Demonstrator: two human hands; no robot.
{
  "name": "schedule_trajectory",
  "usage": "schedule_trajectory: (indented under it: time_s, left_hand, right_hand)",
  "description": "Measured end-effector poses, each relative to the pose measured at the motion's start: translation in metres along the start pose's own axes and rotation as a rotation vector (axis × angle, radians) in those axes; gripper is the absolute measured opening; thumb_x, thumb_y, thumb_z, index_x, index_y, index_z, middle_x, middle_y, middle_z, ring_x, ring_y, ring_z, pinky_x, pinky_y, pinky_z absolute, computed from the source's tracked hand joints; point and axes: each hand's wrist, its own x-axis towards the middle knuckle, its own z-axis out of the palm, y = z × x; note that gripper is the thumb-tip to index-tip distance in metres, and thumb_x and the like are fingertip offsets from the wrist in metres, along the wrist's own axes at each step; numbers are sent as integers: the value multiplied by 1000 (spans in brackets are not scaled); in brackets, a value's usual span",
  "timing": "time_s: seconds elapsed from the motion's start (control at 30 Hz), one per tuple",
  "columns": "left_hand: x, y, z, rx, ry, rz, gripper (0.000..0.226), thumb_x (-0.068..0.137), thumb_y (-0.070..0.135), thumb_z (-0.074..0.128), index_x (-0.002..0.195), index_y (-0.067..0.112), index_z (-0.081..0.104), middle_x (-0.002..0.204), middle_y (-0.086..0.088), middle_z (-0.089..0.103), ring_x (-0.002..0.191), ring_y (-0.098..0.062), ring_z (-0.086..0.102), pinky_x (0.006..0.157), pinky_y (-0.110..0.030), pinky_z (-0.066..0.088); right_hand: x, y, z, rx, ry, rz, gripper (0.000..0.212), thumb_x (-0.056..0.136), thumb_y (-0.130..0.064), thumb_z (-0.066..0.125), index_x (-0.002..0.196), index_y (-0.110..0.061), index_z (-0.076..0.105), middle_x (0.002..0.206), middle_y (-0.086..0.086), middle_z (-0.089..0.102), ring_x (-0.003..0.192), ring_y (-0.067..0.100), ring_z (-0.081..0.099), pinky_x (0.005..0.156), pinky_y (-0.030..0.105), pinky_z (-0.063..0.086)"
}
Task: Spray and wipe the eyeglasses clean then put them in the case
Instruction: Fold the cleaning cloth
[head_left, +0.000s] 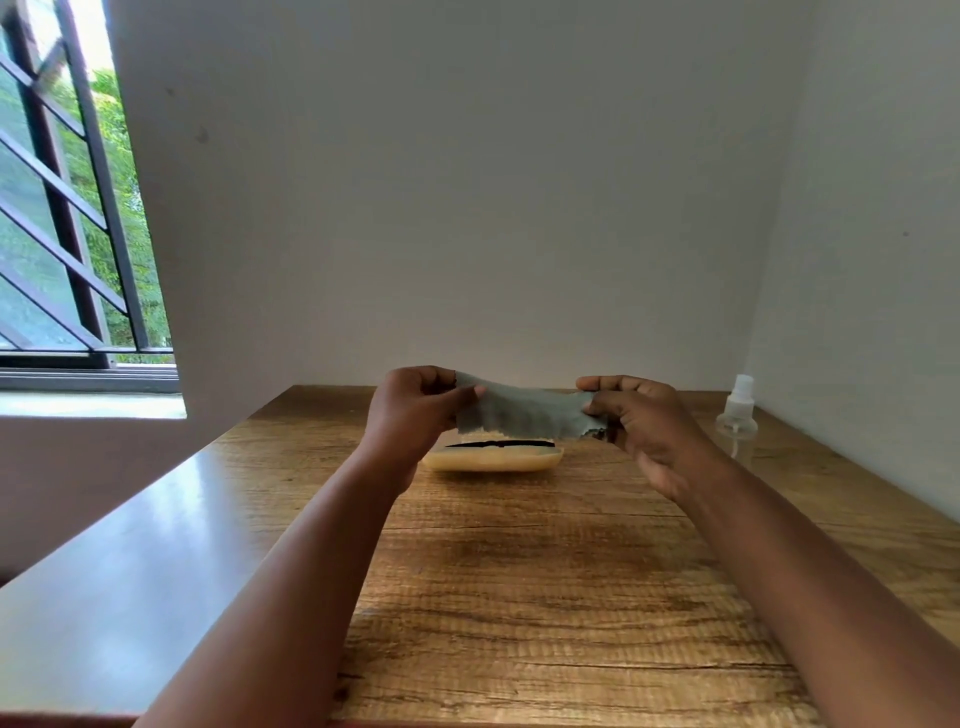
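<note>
A grey cleaning cloth (527, 410) is stretched flat between both hands above the table. My left hand (410, 410) pinches its left end and my right hand (641, 421) pinches its right end. Just below and behind the cloth lies a cream-coloured glasses case (491, 460), open, on the wooden table (519, 597). A thin black strip of the eyeglasses (501, 444) shows inside the case; the rest is hidden by the cloth and the case rim. A clear spray bottle (737, 415) with a white nozzle stands upright at the back right.
White walls close the table off at the back and on the right. A barred window (67, 208) is at the left, beyond the table's glossy left edge (130, 545).
</note>
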Motion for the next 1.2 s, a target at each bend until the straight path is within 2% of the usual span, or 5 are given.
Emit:
schedule_trajectory:
  time_s: [0.17, 0.43, 0.77, 1.0, 1.2]
  left_hand:
    - [1, -5, 4, 146, -9, -39, 27, 77, 3, 79, 101, 8, 69, 96, -6, 71, 89, -18, 69, 73, -26, 58]
    - [2, -2, -2, -89, -71, -253, 22, 78, -5, 74, 97, 1, 65, 106, -17, 67, 92, -25, 70, 70, -30, 60]
    - [5, -2, -2, -219, -97, -280, 19, 78, -6, 72, 96, -1, 67, 97, -17, 71, 83, -23, 72, 66, -28, 59]
    - [-5, -2, 12, 8, -72, -112, 34, 75, -7, 76, 106, 4, 64, 102, -16, 70, 91, -25, 71, 70, -26, 59]
    - [-8, -4, 22, 10, -132, -43, 36, 76, -5, 77, 108, 6, 65, 103, -16, 70, 93, -26, 71, 77, -31, 59]
  right_hand:
    - [0, 3, -1, -91, 51, 30, 17, 83, 11, 61, 88, -3, 70, 91, 11, 68, 78, 18, 64, 50, 21, 52]
    - [2, 2, -3, -58, 98, 118, 18, 82, 10, 57, 83, -4, 68, 91, 7, 65, 76, 16, 59, 49, 22, 49]
    - [-1, -4, -2, 89, 31, 186, 19, 88, 9, 52, 90, -3, 67, 96, 11, 57, 75, 15, 56, 43, 16, 49]
    - [-1, 0, 0, -57, 45, 49, 17, 84, 7, 62, 93, -4, 70, 85, 9, 66, 74, 16, 62, 56, 24, 51]
    - [-13, -2, 11, -73, -118, -78, 33, 83, 10, 62, 106, -12, 71, 91, 6, 62, 79, 15, 61, 65, 24, 52]
